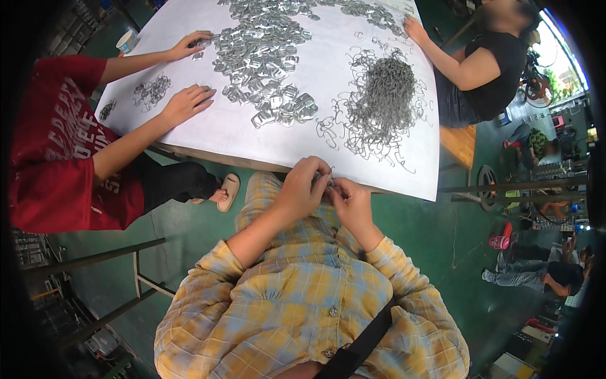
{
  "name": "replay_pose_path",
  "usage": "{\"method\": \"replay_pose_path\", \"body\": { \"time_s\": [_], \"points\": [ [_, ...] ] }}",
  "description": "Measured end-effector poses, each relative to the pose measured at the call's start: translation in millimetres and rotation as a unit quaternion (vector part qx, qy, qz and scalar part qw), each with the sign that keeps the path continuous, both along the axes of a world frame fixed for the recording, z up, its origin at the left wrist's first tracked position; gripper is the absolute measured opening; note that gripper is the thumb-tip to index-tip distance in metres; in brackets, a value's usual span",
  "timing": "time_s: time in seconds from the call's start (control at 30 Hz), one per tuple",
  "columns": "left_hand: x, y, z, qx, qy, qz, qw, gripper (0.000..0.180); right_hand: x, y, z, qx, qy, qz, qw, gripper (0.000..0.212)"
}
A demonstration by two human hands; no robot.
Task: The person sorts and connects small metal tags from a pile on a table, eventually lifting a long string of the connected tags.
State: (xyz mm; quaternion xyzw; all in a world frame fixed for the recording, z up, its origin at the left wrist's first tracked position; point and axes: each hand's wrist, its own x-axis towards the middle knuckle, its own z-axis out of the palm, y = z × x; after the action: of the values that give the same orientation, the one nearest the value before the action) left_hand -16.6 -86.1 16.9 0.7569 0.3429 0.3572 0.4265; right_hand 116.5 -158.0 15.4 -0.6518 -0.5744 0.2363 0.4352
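Both hands meet at the near edge of the white-covered table. My left hand (pixel 304 189) is closed, its thumb and fingers pinching small metal pieces (pixel 329 179) that are mostly hidden. My right hand (pixel 353 205) pinches at the same spot from the other side, fingertips almost touching the left ones. A thin bent wire tip sticks up between them; the exact form cannot be made out. Just beyond my hands lies a tangled heap of curved wire hooks (pixel 388 91). To its left spreads a long pile of shiny flat metal buckles (pixel 268 60).
At the left, a person in a red shirt (pixel 63 145) has both hands on the table (pixel 189 142) beside smaller wire piles (pixel 151 91). A paper cup (pixel 126 42) stands at the left edge. Another person in black (pixel 489 76) sits at the right on a wooden bench (pixel 459 144).
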Motion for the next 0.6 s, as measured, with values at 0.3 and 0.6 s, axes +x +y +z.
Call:
{"method": "replay_pose_path", "body": {
  "time_s": [0.3, 0.6],
  "points": [
    [-7, -10, 2, -0.037, -0.058, -0.01, 0.998, 0.01, 32, 38, 19, -0.039, 0.021, 0.06, 0.997, 0.013],
    [-11, -17, 0, -0.015, -0.025, -0.009, 1.0, 0.009, 2, 144, -16, 0.059, -0.301, 0.037, 0.951, 0.033]
  ]
}}
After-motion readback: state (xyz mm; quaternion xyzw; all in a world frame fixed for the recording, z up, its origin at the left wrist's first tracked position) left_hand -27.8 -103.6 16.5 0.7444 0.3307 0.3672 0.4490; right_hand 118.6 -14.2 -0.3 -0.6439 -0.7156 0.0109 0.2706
